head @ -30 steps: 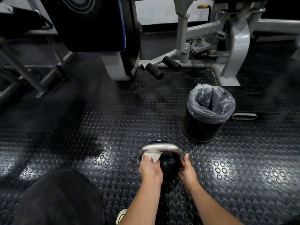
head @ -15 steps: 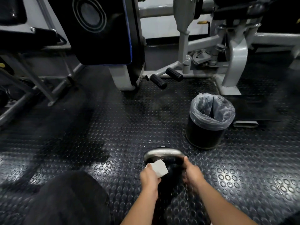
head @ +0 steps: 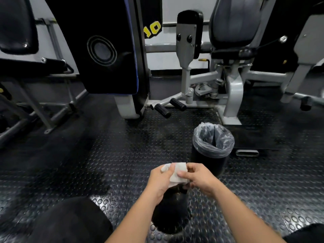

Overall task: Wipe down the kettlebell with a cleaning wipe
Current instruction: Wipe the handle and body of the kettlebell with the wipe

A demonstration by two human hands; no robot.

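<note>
A single head-worn wide-angle camera looks forward and steeply down from above the person's forearms. Both hands, left hand (head: 162, 179) and right hand (head: 198, 178), sit close to the lens at lower centre. The studded floor mat (head: 105, 163) fills the middle ground. Gym machines (head: 112, 55) line the top edge, with straight edges bowed by the lens.

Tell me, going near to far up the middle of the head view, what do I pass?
Kettlebell → left hand and right hand, both gripping the wipe above it → lined trash bin → black foot pegs → grey machine frame.
</note>
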